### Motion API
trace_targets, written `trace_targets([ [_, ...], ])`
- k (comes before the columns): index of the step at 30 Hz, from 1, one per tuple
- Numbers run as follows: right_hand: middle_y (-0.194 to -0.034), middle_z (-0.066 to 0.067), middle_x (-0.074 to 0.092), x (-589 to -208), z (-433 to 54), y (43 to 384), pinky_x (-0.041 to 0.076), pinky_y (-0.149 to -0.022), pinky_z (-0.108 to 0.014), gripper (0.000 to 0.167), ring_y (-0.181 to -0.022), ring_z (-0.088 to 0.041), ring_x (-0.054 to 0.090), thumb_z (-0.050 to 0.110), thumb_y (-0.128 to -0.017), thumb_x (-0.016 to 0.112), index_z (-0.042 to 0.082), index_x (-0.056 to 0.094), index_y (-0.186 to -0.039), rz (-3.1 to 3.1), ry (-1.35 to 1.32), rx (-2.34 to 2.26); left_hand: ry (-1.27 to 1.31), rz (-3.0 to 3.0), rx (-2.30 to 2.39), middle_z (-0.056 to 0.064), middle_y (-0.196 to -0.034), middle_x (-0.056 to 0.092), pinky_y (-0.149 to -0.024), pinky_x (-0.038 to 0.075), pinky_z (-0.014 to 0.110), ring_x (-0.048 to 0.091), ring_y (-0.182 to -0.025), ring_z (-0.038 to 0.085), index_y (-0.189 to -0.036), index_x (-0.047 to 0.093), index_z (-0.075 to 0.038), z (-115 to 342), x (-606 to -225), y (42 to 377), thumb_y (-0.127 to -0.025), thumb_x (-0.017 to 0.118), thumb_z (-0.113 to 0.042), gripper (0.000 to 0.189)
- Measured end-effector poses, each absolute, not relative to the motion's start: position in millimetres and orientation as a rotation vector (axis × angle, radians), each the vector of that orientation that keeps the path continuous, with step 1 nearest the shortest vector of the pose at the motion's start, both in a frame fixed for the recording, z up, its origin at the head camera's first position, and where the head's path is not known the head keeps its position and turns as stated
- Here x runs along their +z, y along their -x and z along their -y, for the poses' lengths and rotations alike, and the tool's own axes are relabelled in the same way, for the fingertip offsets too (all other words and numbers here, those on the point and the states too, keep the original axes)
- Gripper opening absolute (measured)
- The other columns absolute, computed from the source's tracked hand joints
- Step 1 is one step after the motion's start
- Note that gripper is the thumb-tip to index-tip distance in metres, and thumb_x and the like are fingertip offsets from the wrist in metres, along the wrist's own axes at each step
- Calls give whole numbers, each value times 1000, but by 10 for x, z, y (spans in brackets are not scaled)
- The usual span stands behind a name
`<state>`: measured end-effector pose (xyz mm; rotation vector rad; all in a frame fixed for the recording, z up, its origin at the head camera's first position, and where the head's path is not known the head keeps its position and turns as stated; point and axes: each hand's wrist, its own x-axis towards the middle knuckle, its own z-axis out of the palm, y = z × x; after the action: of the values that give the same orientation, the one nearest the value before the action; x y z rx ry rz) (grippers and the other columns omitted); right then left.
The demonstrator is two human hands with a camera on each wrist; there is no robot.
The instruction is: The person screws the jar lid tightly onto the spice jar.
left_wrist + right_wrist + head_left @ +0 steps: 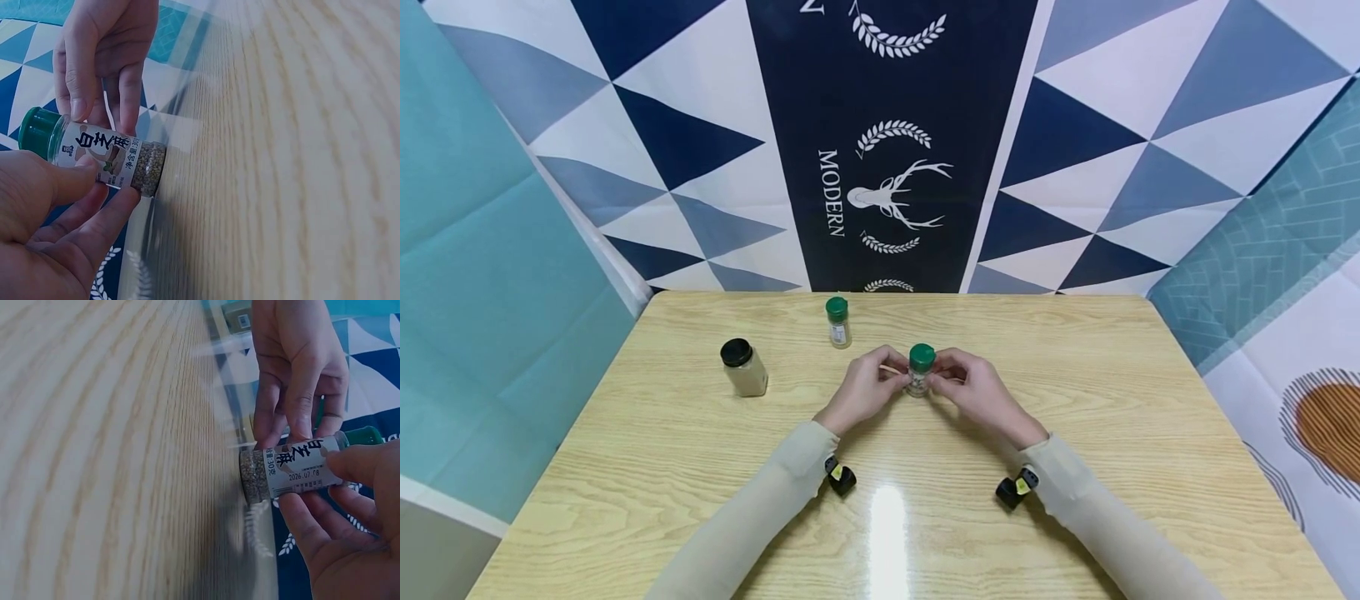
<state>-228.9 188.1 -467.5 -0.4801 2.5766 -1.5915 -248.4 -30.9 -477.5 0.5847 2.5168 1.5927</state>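
Note:
A small clear spice jar (919, 370) with a green cap stands upright on the table, between both hands. My left hand (863, 387) pinches it from the left with thumb and fingers. From the other side my right hand (981, 393) pinches it the same way. In the left wrist view the spice jar (125, 152) has a white label with dark Chinese characters, and small pale seeds show at its bottom. A printed date is on the label of the spice jar (300, 467) in the right wrist view. Its base appears to touch the wood.
Behind and left of the hands stands a second green-capped jar (838, 325), near the back edge of the wooden table (1075, 500). Farther left is a wider jar with a black lid (744, 368) and pale contents. A patterned cloth (895, 208) hangs behind the table.

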Motion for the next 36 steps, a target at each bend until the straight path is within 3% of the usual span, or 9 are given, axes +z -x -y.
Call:
trace_targets([
  [21, -114, -11, 72, -4691, -1894, 2398, 60, -85, -25, 27, -102, -23, 69, 10, -97, 71, 6, 67, -123, -2606, 447, -1569, -604, -2520, 1592, 9, -117, 72, -87, 60, 25, 74, -104, 23, -116, 67, -7, 289, -4821, 2611, -96, 72, -8, 20],
  [29, -116, -15, 73, -4696, -1909, 2469, 59, -85, -23, 29, -103, -27, 70, 9, -97, 71, 2, 66, -125, -2595, 486, -1600, -601, -2536, 1591, 8, -115, 73, -85, 60, 24, 74, -101, 22, -115, 68, -8, 289, -4825, 2676, -96, 73, -10, 19],
  [36, -119, -15, 73, -4696, -1928, 2520, 60, -94, -37, 30, -106, -28, 70, 13, -98, 71, 3, 66, -126, -2643, 479, -1544, -610, -2557, 1574, 8, -111, 74, -78, 61, 23, 74, -95, 21, -114, 69, -7, 273, -4839, 2722, -97, 73, -12, 18],
])
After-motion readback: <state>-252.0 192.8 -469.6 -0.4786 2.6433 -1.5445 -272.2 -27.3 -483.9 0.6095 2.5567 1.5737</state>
